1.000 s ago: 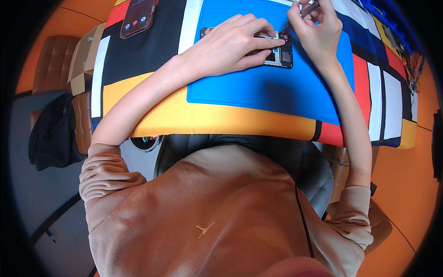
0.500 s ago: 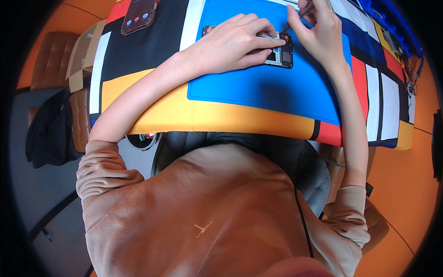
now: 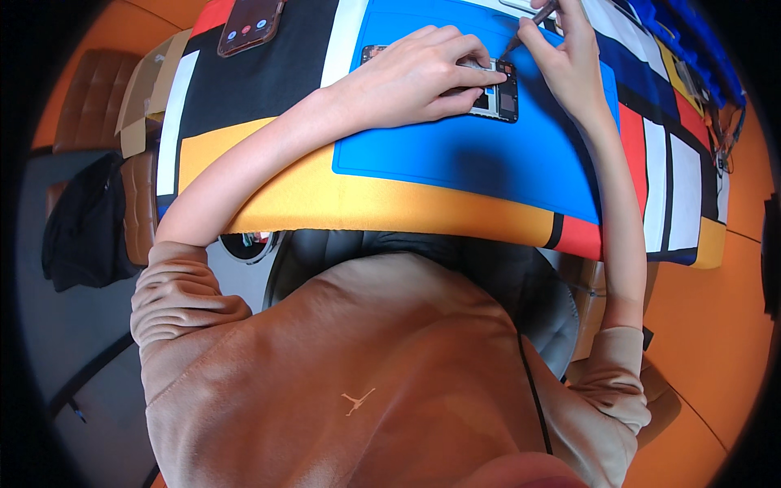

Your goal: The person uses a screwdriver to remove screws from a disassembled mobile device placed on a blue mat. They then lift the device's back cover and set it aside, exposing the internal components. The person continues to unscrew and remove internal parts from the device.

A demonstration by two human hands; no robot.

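Note:
An opened smartphone [image 3: 508, 104] with its inner parts exposed lies on a blue work mat [image 3: 423, 154]. My left hand [image 3: 411, 77] rests across it, holding it against the mat. The index finger reaches toward the phone's right end, and the other fingers are bent; the palm hides much of the phone. Between the thumb and fingers of my right hand [image 3: 565, 69] is a slim dark screwdriver [image 3: 530, 26], slanted. Its tip meets the phone's upper edge near the right end; whether it sits in a screw is too small to tell.
Another phone [image 3: 250, 28] with a lit screen lies at the table's far left. A colour-block tablecloth [image 3: 390, 199] covers the table. Blue material [image 3: 691, 41] and loose wires [image 3: 722, 142] are at the far right edge. A cardboard box [image 3: 146, 102] stands left of the table.
My right hand has shifted slightly, and more of the screwdriver now shows above the phone. My left hand keeps its place on the phone. The whole view has moved a little.

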